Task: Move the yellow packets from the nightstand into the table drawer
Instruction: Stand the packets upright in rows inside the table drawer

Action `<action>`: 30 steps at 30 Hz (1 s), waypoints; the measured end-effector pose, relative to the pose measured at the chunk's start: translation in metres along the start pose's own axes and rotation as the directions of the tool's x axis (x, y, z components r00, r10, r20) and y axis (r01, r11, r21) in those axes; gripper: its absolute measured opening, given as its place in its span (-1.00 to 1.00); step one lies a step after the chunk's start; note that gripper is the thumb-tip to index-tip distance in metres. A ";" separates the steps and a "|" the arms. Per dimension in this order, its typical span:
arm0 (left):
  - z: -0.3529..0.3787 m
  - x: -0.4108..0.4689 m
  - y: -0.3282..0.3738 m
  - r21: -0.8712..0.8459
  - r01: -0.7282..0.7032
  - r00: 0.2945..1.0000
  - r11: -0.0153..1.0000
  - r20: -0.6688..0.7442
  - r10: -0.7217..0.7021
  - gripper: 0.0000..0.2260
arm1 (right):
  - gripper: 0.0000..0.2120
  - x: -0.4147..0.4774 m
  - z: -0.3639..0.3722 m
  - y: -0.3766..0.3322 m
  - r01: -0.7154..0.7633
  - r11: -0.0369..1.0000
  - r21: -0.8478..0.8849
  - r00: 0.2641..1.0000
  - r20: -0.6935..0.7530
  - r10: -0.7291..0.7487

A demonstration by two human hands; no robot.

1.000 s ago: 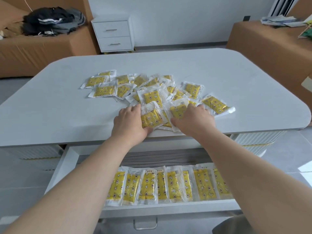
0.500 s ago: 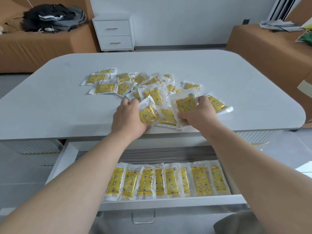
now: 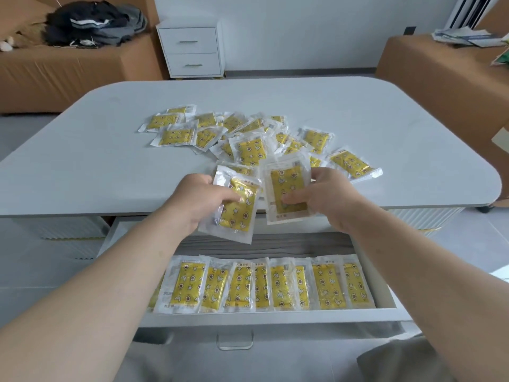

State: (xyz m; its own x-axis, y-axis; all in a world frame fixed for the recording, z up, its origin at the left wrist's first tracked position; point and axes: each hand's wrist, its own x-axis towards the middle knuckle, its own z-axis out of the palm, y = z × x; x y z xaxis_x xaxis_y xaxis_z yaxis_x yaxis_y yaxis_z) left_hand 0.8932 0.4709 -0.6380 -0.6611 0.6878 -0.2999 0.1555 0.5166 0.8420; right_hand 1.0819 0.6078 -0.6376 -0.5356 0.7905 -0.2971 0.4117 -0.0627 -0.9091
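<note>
Transfer is proceeding: the left hand (image 3: 197, 201) fingers are gripping one yellow packet (image 3: 239, 213), and the right hand (image 3: 330, 197) fingers are pinching a second packet (image 3: 286, 183), both above the drawer (image 3: 275, 317) rear. The next move is probably lowering both behind the drawer's filled row (image 3: 261, 285). The pile (image 3: 248, 139) is lying on the worktop (image 3: 82, 161) beyond the drawer.

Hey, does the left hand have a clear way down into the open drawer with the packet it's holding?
Probably yes. The left hand holds its packet just over the open drawer, with nothing between them, and grey lining shows bare behind the row of packets inside.
</note>
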 end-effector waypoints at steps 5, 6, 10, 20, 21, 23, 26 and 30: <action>-0.015 -0.007 -0.013 0.066 0.040 0.985 0.997 0.165 -0.051 -0.72 | -0.67 -0.010 0.008 0.003 0.012 0.996 -0.086 0.994 0.110 -0.002; -0.016 -0.009 -0.016 0.096 0.038 0.978 0.995 0.199 -0.057 -0.73 | -0.65 -0.011 0.010 0.004 0.015 0.996 -0.088 0.992 0.129 -0.004; -0.020 -0.011 -0.031 0.230 0.080 0.958 0.970 0.251 -0.139 -0.71 | -0.68 -0.019 0.020 0.005 0.049 0.991 -0.123 0.981 0.190 -0.025; -0.003 0.014 -0.099 0.578 0.287 0.882 0.764 0.151 -0.446 -0.33 | -0.78 -0.037 0.041 0.014 0.084 0.927 -0.365 0.951 0.308 0.035; -0.001 0.015 -0.103 0.580 0.300 0.882 0.757 0.134 -0.452 -0.27 | -0.79 -0.037 0.042 0.016 0.076 0.920 -0.384 0.950 0.308 0.050; 0.001 0.015 -0.109 0.584 0.315 0.888 0.748 0.097 -0.450 -0.23 | -0.80 -0.035 0.043 0.019 0.050 0.912 -0.406 0.951 0.298 0.081; 0.001 0.018 -0.117 0.632 0.313 0.880 0.709 0.089 -0.467 -0.30 | -0.75 -0.033 0.045 0.022 0.026 0.904 -0.428 0.948 0.297 0.113; 0.002 0.019 -0.117 0.732 0.235 0.896 0.640 0.092 -0.435 -0.35 | -0.73 -0.028 0.049 0.026 0.029 0.882 -0.470 0.947 0.296 0.127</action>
State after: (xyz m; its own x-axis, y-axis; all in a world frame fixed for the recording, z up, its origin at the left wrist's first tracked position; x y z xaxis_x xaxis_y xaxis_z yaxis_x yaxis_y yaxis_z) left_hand 0.8639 0.4244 -0.7431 -0.5920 0.4385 -0.6762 0.4813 0.8654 0.1398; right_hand 1.0714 0.5543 -0.6671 -0.6730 0.5601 -0.4831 0.6946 0.2540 -0.6731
